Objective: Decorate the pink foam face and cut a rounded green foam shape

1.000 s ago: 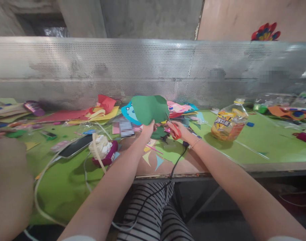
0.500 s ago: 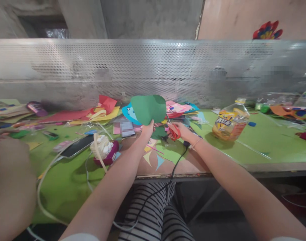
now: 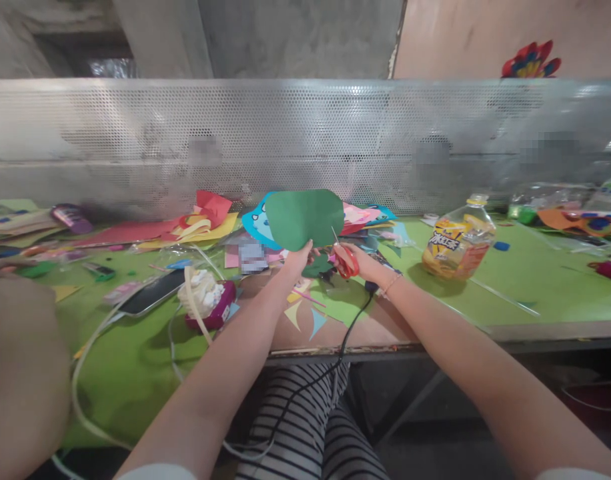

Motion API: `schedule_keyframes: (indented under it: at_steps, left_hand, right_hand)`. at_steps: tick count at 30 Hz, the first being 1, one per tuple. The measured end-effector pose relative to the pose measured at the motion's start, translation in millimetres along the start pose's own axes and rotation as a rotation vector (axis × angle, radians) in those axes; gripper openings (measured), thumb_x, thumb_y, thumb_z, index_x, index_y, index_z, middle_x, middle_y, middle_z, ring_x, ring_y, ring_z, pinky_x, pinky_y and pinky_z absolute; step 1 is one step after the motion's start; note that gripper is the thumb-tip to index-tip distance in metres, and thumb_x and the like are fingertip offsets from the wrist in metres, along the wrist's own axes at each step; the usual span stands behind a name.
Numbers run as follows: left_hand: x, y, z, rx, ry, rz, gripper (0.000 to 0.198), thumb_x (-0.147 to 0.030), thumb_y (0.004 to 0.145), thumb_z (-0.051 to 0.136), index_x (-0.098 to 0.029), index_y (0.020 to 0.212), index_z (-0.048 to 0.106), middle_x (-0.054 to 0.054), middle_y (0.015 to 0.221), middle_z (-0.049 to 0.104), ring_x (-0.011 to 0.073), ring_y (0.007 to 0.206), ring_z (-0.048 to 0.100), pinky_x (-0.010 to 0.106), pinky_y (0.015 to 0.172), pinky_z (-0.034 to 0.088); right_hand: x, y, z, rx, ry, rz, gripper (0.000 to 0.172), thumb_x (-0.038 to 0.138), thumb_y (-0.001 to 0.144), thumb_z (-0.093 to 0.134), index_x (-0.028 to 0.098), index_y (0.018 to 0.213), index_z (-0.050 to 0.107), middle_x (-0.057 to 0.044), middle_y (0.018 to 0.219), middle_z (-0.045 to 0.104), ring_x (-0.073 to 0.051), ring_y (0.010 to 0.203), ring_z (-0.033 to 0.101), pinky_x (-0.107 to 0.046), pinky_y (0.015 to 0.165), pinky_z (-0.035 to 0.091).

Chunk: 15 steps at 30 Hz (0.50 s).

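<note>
The green paper [image 3: 305, 217] has shifted right, hiding more pink paper [image 3: 356, 215].

The wearer has two bare hands, one left hand [image 3: 299, 257] and one right hand [image 3: 361, 263]. There is one pair of red-handled metal scissors [image 3: 350, 265], one large rounded dark-green paper sheet [image 3: 305, 219], one clear plastic bottle with a yellow label [image 3: 455, 243], one flat black-screened phone [image 3: 154, 293], one small blue cap [image 3: 501, 246] and one thin black cable [image 3: 353, 333]. Two small pointed paper scraps count together: one pale yellow scrap [image 3: 294, 315], one light blue scrap [image 3: 317, 323]. One co-worker's arm [image 3: 25, 367] shows.
</note>
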<state>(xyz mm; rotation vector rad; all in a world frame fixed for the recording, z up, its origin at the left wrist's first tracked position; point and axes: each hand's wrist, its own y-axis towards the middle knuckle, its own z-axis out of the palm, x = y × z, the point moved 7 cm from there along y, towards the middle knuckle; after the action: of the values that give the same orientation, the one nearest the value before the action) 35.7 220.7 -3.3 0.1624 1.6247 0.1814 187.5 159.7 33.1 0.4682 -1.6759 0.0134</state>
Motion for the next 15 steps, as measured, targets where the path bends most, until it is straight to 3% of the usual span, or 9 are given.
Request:
schedule_keyframes:
  at_steps: [6, 11, 15]
  left_hand:
    - [-0.1, 0.8, 6.2, 0.086, -0.001, 0.03, 0.045, -0.053, 0.079, 0.048, -0.016, 0.054, 0.056, 0.0, 0.049, 0.049, 0.0085, 0.043, 0.04, 0.023, 0.048, 0.036]
    - [-5.0, -0.8, 2.8, 0.032, -0.113, 0.014, 0.039, -0.052, 0.075, 0.056, -0.016, 0.059, 0.057, 0.003, 0.06, 0.057, 0.0085, 0.046, 0.043, 0.025, 0.05, 0.038]
    - [-5.1, 1.1, -5.6, -0.066, -0.086, -0.008, 0.036, -0.051, 0.076, 0.055, -0.017, 0.065, 0.058, 0.002, 0.056, 0.056, 0.0105, 0.047, 0.047, 0.026, 0.052, 0.04]
  right_hand:
    - [-0.6, 2.9, 2.7, 0.014, 0.07, 0.007, 0.046, 0.064, 0.072, 0.058, 0.019, 0.066, 0.049, 0.002, 0.05, 0.054, -0.009, 0.04, 0.05, -0.022, 0.038, 0.04]
    - [-3.5, 4.7, 0.1, 0.002, 0.031, 0.016, 0.045, 0.063, 0.072, 0.058, 0.019, 0.069, 0.051, 0.003, 0.051, 0.053, -0.008, 0.039, 0.048, -0.021, 0.038, 0.04]
    - [-6.3, 5.6, 0.0, 0.004, 0.019, 0.028, 0.046, 0.062, 0.069, 0.061, 0.017, 0.071, 0.055, 0.003, 0.053, 0.055, -0.008, 0.04, 0.049, -0.02, 0.038, 0.04]
